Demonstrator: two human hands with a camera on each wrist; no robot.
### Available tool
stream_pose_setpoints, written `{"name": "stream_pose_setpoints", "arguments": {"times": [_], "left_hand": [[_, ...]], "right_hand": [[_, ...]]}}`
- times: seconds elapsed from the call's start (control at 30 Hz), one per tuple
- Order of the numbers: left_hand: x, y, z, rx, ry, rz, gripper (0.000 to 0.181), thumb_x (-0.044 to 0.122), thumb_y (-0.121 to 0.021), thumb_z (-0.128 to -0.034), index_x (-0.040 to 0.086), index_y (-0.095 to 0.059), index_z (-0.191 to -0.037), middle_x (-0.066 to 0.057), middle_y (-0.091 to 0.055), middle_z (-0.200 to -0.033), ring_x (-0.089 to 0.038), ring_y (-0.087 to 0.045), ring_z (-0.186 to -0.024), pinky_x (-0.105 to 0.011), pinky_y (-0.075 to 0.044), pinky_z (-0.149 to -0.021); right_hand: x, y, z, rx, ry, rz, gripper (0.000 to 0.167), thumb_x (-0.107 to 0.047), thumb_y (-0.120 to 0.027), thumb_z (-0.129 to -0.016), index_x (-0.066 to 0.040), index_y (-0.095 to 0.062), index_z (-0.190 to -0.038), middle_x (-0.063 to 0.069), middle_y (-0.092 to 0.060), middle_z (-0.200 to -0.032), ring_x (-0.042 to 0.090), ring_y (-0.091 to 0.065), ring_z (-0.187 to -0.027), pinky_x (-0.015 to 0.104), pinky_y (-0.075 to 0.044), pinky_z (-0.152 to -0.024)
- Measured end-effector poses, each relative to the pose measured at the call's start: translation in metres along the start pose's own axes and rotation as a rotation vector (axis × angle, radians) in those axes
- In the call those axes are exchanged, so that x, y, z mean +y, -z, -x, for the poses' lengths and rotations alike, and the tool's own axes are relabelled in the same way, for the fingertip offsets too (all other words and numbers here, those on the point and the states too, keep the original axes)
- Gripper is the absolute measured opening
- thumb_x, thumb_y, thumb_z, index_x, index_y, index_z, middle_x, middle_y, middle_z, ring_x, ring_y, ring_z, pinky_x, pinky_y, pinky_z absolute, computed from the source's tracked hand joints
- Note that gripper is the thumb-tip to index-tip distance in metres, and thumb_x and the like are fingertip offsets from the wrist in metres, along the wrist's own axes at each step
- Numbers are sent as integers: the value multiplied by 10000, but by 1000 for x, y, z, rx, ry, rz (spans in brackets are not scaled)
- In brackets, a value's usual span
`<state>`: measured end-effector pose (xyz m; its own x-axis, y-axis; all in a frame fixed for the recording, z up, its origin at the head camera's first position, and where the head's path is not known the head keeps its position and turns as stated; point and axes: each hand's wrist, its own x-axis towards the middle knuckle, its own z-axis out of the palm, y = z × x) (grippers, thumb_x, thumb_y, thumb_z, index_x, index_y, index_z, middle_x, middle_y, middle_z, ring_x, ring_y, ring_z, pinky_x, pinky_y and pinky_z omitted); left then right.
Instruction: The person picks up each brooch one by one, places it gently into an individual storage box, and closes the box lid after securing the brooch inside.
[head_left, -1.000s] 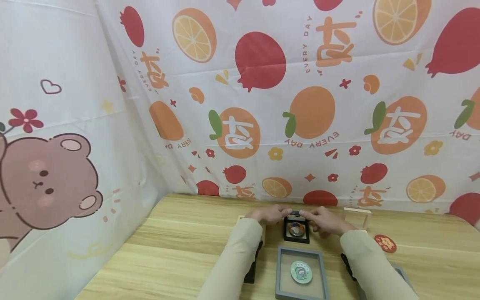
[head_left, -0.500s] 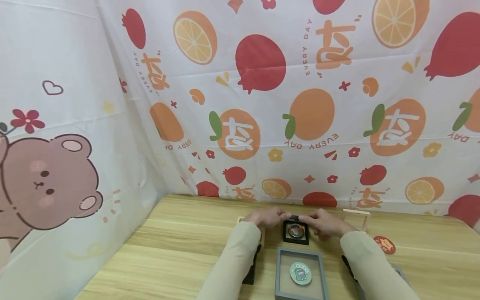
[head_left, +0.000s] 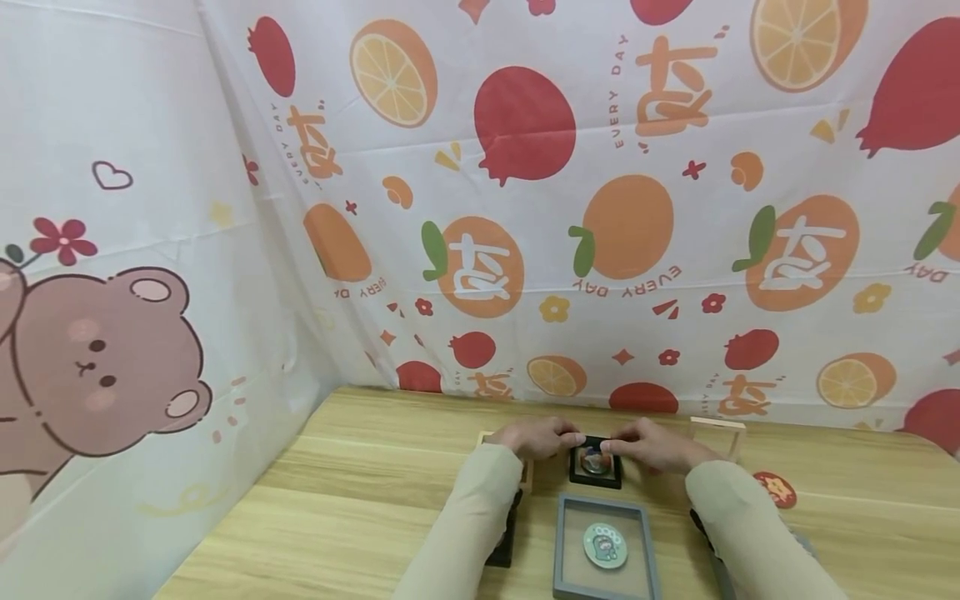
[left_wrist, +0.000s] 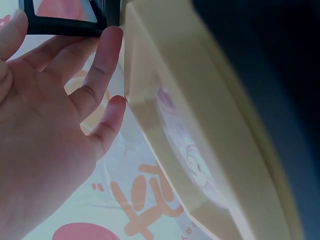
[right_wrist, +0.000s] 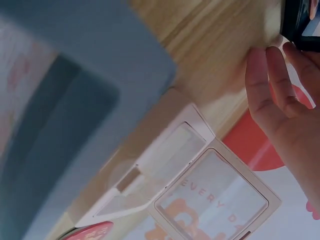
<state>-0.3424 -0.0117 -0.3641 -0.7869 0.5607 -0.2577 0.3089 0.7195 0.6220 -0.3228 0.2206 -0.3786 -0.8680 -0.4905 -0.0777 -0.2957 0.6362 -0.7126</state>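
A small black display frame (head_left: 596, 482) with a round orange and blue badge (head_left: 594, 463) in its window is between my hands at the back of the table. My left hand (head_left: 542, 437) holds its left side; in the left wrist view the thumb overlaps the black frame (left_wrist: 65, 26) and the other fingers reach along its edge. My right hand (head_left: 656, 444) grips the upper right side, a fingertip lying over the front. In the right wrist view, fingertips (right_wrist: 290, 47) meet the black frame's corner, and its far side is cut off.
Nearer me lies a grey frame (head_left: 567, 542) with a green badge (head_left: 605, 546). A beige frame (left_wrist: 150, 65) stands by my left wrist. Behind my right wrist is an opened pale frame (head_left: 718, 424), with a red badge (head_left: 776, 489) beside it. Printed cloth (head_left: 420, 333) hangs behind the table.
The black frame's raised lid has come down, so the frame now looks like one square. My right fingertip has shifted from the lid's top edge onto the front.
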Motion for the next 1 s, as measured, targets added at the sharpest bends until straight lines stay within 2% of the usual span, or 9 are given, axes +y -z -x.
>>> {"name": "stream_pose_setpoints", "arguments": {"times": [0.07,0.17,0.3,0.43,0.53,0.6,0.7,0.83,1.0], "left_hand": [[-1,0,0,1,-3,-1,401,343,-492,-1080,118,-604,-1392,-60,-597,-1378,-235,-528,-1280,-411,-426,-1050],[-1,0,1,0,0,10,398,349,-512,-1071,127,-610,-1385,-54,-597,-1376,-237,-522,-1285,-419,-419,-1056],[-1,2,3,-12,2,25,423,358,-537,-1059,112,-599,-1397,-61,-585,-1391,-245,-504,-1308,-440,-402,-1076],[-3,4,3,-29,-8,42,413,337,-579,-1042,92,-612,-1373,-43,-615,-1302,-207,-532,-1206,-424,-408,-1049],[-4,5,2,-35,-24,40,345,307,-631,-1018,93,-655,-1287,-1,-632,-1125,-159,-531,-1020,-359,-425,-930],[-3,5,2,-37,-35,18,302,301,-655,-1004,101,-674,-1230,21,-617,-1025,-140,-506,-922,-324,-406,-837],[-1,5,1,-34,-40,-25,281,290,-684,-987,100,-678,-1194,32,-600,-973,-130,-492,-866,-298,-381,-768],[1,3,1,-10,-35,-74,260,271,-717,-965,108,-680,-1165,33,-607,-978,-136,-507,-862,-297,-394,-768],[2,-2,0,34,-16,-182,300,303,-745,-942,140,-686,-1187,37,-651,-1062,-127,-541,-897,-313,-446,-819]], "right_hand": [[0,0,0,-7,7,6,412,-335,-629,-1012,44,-691,-1164,125,-677,-1118,284,-583,-1020,552,-491,-902],[0,1,0,-17,9,0,370,-304,-638,-1007,36,-695,-1140,102,-671,-1064,257,-577,-938,472,-519,-798],[2,0,-2,-8,31,33,347,-308,-651,-997,18,-705,-1101,67,-660,-988,217,-548,-857,399,-480,-716],[4,-4,-4,33,50,106,374,-342,-684,-975,8,-712,-1103,39,-677,-991,192,-554,-881,426,-474,-807],[4,-7,-4,51,39,128,418,-355,-703,-961,24,-701,-1138,57,-684,-1023,202,-563,-894,452,-481,-834],[4,-8,-4,60,34,145,450,-368,-706,-957,33,-693,-1161,76,-687,-1049,213,-573,-909,476,-489,-848],[5,-10,-3,76,34,176,458,-379,-711,-952,29,-693,-1160,80,-689,-1056,215,-584,-916,494,-501,-852],[7,-12,-3,88,39,186,404,-372,-752,-922,-4,-706,-1083,27,-664,-946,189,-560,-841,417,-494,-768],[8,-14,-4,89,38,164,339,-327,-794,-891,-15,-717,-997,-12,-628,-842,160,-517,-751,312,-429,-652]]}}
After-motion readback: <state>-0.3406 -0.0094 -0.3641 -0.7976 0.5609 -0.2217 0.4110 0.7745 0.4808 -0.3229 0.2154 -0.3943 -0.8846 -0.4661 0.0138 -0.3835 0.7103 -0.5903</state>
